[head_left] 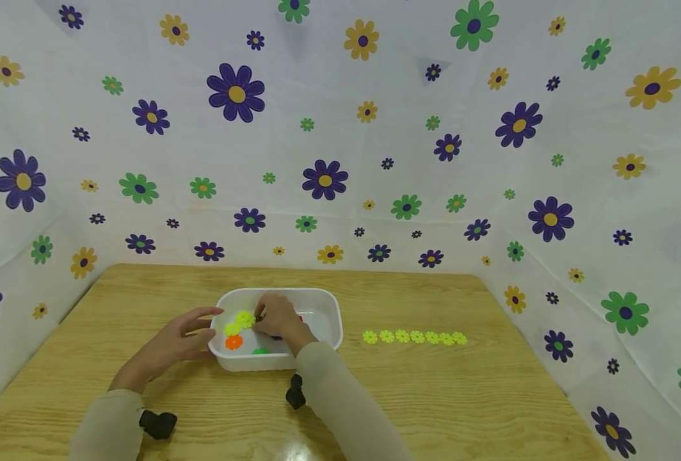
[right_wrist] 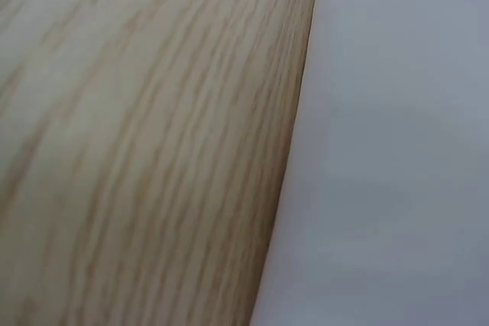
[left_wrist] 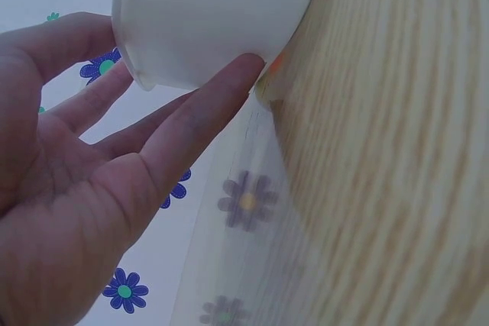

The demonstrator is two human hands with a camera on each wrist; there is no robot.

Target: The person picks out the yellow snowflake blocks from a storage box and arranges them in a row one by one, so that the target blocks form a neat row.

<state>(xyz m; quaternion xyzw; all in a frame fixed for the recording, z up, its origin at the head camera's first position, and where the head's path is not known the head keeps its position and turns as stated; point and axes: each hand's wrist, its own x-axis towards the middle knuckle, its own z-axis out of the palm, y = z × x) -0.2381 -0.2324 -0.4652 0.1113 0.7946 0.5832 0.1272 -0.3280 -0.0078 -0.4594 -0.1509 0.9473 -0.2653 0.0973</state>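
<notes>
A white plastic tub [head_left: 254, 363] stands on the wooden table. Inside lie yellow flower-shaped pieces [head_left: 245, 318], an orange one [head_left: 233, 342] and a green one [head_left: 260, 351], partly behind the front rim. My right hand [head_left: 278, 317] reaches down into the tub, fingers bent beside the yellow pieces; whether it pinches one is hidden. At the tub's left end is my left hand [head_left: 173, 339], fingers spread. The left wrist view shows its extended fingers [left_wrist: 202, 116] against the tub's outer wall [left_wrist: 206, 13]. Only tub wall [right_wrist: 382, 150] and table fill the right wrist view.
Several yellow flower pieces [head_left: 417, 337] form a straight row on the table [head_left: 432, 397], right of the tub. White cloth [head_left: 386, 83] printed with flowers hangs behind and along both sides. Dark wrist-worn devices [head_left: 158, 424] sit at both sleeves.
</notes>
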